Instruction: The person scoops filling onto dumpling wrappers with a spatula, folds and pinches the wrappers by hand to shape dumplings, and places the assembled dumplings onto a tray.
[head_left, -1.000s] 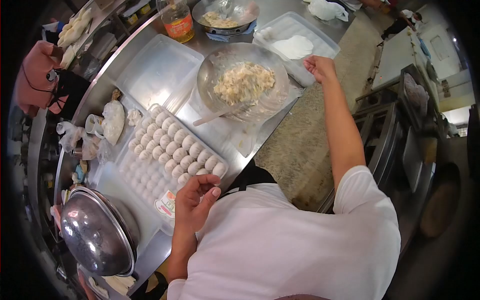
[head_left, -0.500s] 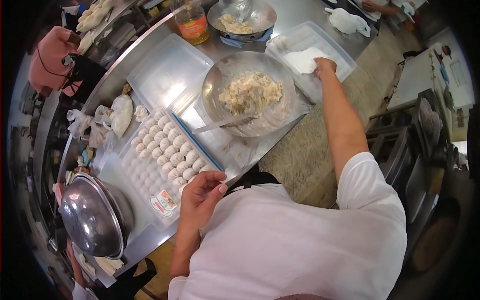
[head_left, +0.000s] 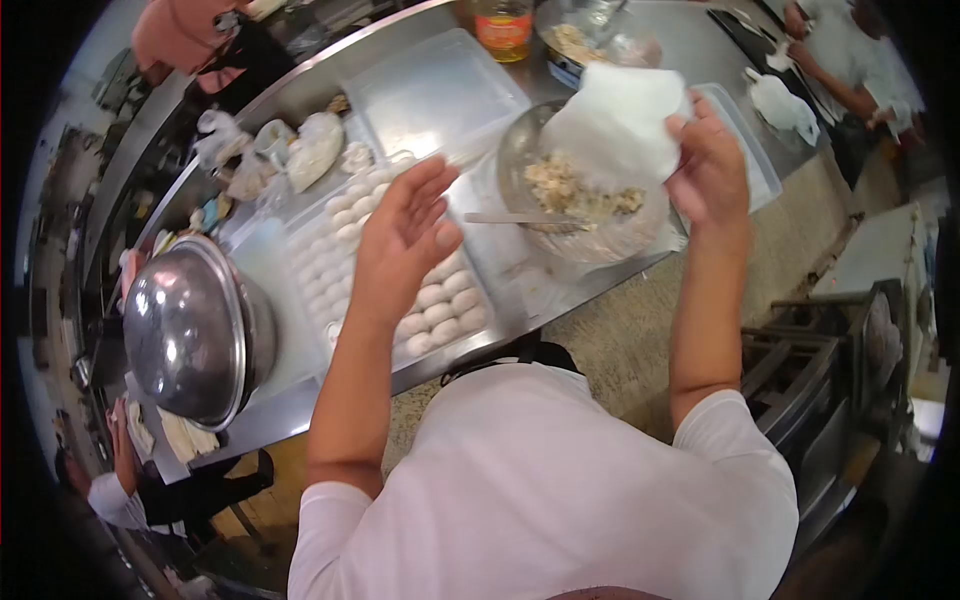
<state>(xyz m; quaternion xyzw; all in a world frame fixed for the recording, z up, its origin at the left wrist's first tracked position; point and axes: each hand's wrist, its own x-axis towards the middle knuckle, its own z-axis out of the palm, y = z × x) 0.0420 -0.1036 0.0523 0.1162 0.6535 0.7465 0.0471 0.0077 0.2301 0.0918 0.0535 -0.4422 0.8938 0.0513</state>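
Observation:
A thin white dough wrapper [head_left: 620, 122] hangs from my right hand [head_left: 708, 165], pinched at its right edge above the metal bowl [head_left: 640, 238]. Inside that bowl is a chunky pale filling [head_left: 560, 188], with a flat spatula [head_left: 515, 218] lying across the rim. My left hand [head_left: 405, 235] is raised over a tray of round pleated dumplings [head_left: 440, 305], its fingers apart and holding nothing. It hides part of the rows. Behind my right hand, a clear plastic container [head_left: 765, 180] shows partly.
A domed metal bowl [head_left: 185, 330] stands at the left. Farther back are a clear lid [head_left: 435, 95], plastic bags [head_left: 315, 150], an oil bottle [head_left: 503, 30] and a second filling bowl [head_left: 590, 35]. Co-workers stand at the upper left, lower left and upper right.
My right hand has lifted the wrapper out of the container and brought it left over the bowl. My left hand has risen and moved forward over the dumplings. The view has shifted.

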